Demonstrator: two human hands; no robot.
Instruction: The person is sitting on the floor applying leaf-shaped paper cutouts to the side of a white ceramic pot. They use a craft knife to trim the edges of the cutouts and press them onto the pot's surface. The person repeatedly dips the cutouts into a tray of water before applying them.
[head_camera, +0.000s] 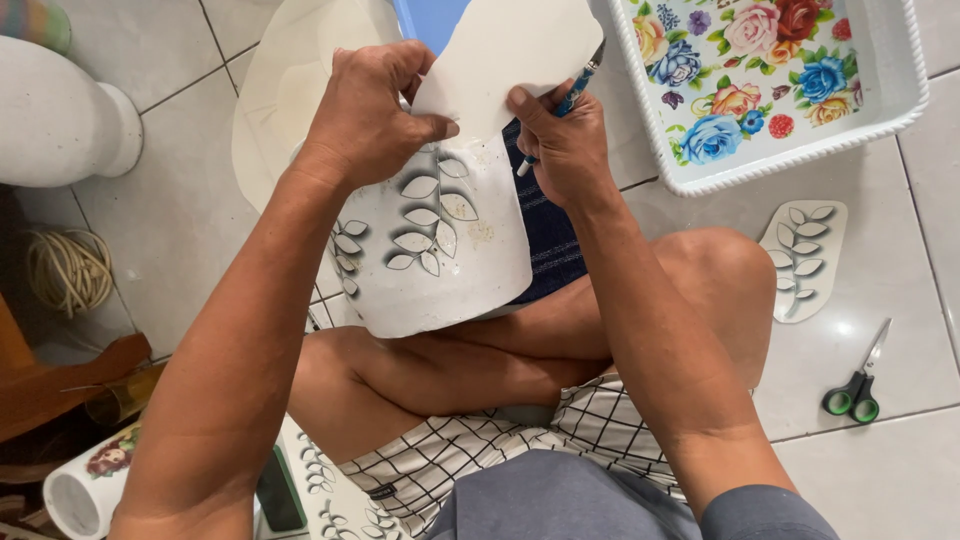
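A white pot (440, 255) with grey leaf sprigs painted on its side rests on my crossed legs. My left hand (370, 110) grips the pot's upper edge and pins a white paper template (500, 55) against it with the thumb. My right hand (565, 140) presses the template's right side and holds a blue pen (572, 95), tip pointing down at the pot. More white sheet (290, 70) lies behind the pot.
A white tray with a rose print (770, 90) sits at top right. A leaf stencil (800, 255) and green-handled scissors (857, 385) lie on the tiled floor at right. A white vessel (60, 110) and a rope coil (68, 268) are at left.
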